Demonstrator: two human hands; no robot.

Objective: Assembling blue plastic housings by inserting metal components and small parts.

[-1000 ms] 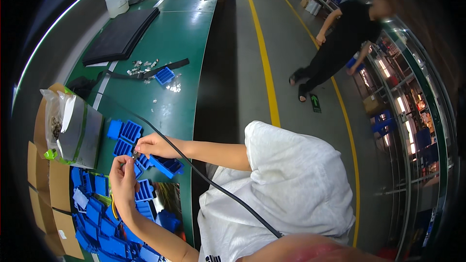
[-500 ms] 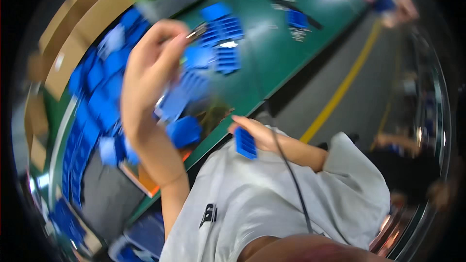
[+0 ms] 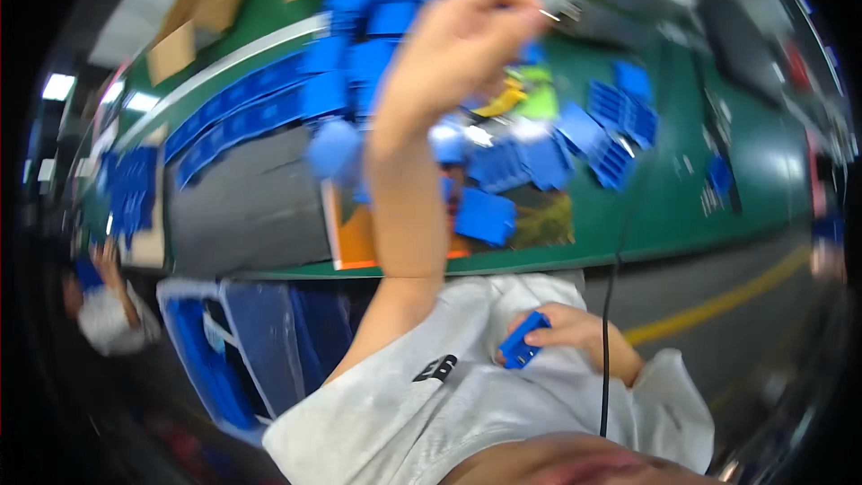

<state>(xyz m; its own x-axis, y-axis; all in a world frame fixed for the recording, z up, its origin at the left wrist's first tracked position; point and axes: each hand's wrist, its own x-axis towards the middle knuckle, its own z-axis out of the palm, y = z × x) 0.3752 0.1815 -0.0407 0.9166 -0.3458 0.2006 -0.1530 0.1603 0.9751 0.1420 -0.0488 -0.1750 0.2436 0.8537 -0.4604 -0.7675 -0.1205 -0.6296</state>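
Green table (image 3: 669, 207), held blue box (image 3: 520, 344), contents unclear

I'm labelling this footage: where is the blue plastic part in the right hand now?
In the head view, lower right of centre, the right hand holds the blue plastic part before the white shirt, left of the black cable.

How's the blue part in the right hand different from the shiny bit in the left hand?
The blue part is bigger and boxy; the shiny bit looks small and thin. The blue part is by the shirt; the shiny bit is out over the table. Both are held: one in the right hand, one in the left hand.
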